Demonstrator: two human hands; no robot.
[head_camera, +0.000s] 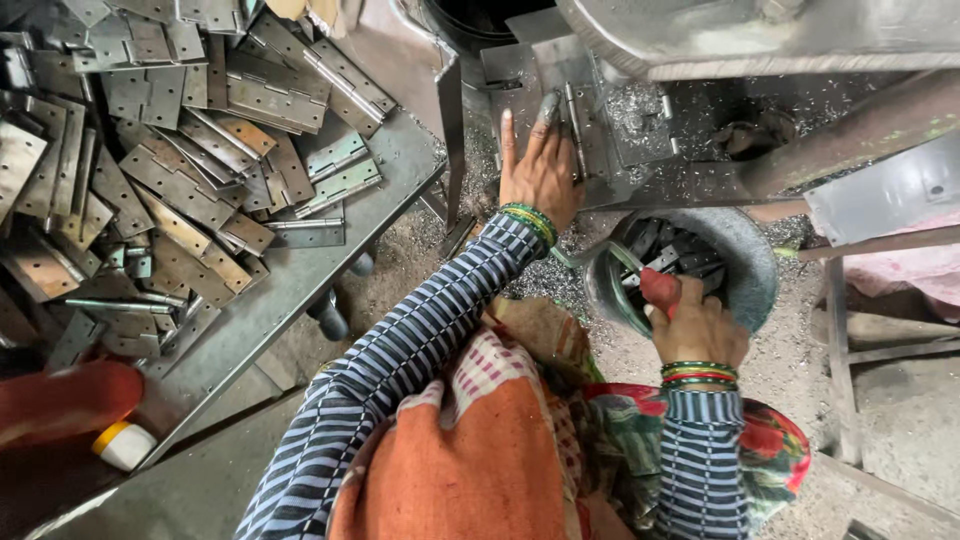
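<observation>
Right hand (698, 325) fists a red handle (659, 288), its tip hidden in the bowl (750, 250); left hand (540, 165) presses a hinge (572, 125), fingers spread.

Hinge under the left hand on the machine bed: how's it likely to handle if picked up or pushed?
The hinge is flat sheet metal, so probably stiff and heavy for its size. Its knuckle may let the leaves swing when lifted. Metal shavings around it could make it slide gritty under the left hand; unlikely to roll.

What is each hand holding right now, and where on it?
The right hand grips a red handle of a tool over the metal bowl. The left hand holds nothing; its fingers press a hinge flat on the machine bed.
</observation>
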